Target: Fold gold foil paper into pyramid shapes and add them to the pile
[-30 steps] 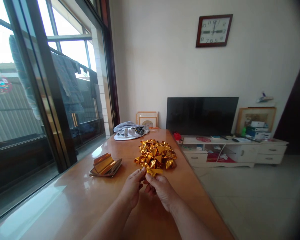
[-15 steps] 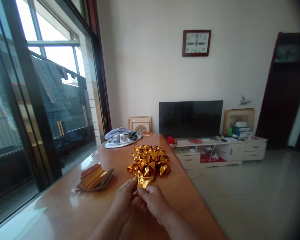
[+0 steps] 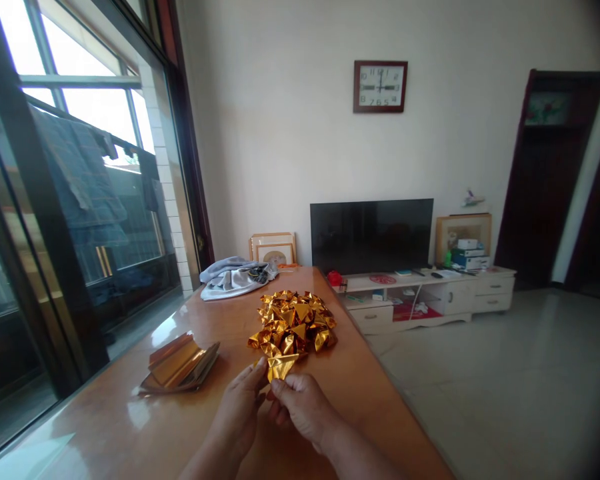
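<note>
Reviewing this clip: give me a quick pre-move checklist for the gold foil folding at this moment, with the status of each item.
1. Both hands on the piece: left hand and right hand pinch the gold foil piece together. Ok.
2. Piece held clear of the pile of folded gold pieces: it sits just in front of it; whether they touch, cannot tell.
3. Stack of flat foil sheets within view, to the left of the hands. Ok.
4. Bare wooden table under the hands. Ok.
5. Grey cloth lies at the far end, away from the pile. Ok.
6. Fold stage of the held piece: cannot tell.
</note>
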